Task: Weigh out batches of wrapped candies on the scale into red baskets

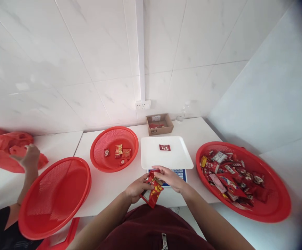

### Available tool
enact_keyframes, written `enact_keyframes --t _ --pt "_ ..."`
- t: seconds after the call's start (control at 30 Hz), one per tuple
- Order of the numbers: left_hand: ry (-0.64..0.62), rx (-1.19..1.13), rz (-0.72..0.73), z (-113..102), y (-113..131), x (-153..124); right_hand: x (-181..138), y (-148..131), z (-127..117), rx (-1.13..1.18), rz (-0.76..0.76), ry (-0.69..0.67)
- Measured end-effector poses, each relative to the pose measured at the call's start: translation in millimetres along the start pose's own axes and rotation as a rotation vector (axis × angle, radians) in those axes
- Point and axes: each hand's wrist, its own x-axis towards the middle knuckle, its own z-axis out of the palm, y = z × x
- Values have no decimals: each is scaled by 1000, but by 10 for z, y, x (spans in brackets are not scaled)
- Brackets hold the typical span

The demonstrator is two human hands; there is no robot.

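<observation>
Close to my body, my left hand [137,188] is closed around several red and gold snack packets [154,191]. My right hand [170,177] meets them from the other side, its fingers curled on the upper packets. Just beyond the hands is a weighing scale with a white tray [151,156], and its blue keypad [180,172] is partly covered by my right hand. One small dark red packet [164,147] lies on the tray. To the right, a big red basket [276,205] holds a heap of mostly red packets [229,177].
A red basket [98,144] with a few packets stands left of the scale. Nearer left is another red basket [54,198]. A cardboard box [160,130] and a clear plastic container [183,113] stand by the wall. At far left, another person's hand [29,156] touches red plastic bags [10,142].
</observation>
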Motion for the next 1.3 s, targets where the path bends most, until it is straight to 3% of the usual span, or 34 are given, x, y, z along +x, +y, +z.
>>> enact_keyframes --t 0.1,0.17,0.37,0.47,0.53,0.67,0.73,0.9,1.17,1.3 --pt "-16 -14 -44 7 -45 -3 -47 87 72 -174 -49 25" --pt "7 -43 -57 4 -65 -15 -31 152 57 -173 -56 73" --pt "92 -131 -99 -80 -82 -110 138 228 -174 231 -16 386" --pt "92 -151 -44 -132 -97 -155 163 199 -238 219 19 503" --pt "92 -147 -1 -149 -114 -167 97 189 -197 116 64 428" --pt "132 -87 97 -132 -154 -155 -180 218 87 110 154 -27" --pt "166 -58 138 -111 -174 -145 -311 254 257 180 188 -127" --pt "196 -19 118 -99 -225 -138 -430 352 445 202 218 -50" --pt "212 -15 32 -187 -248 -128 -441 467 376 149 189 3" --pt "278 -1 -20 -275 -223 -149 -414 523 241 168 164 145"
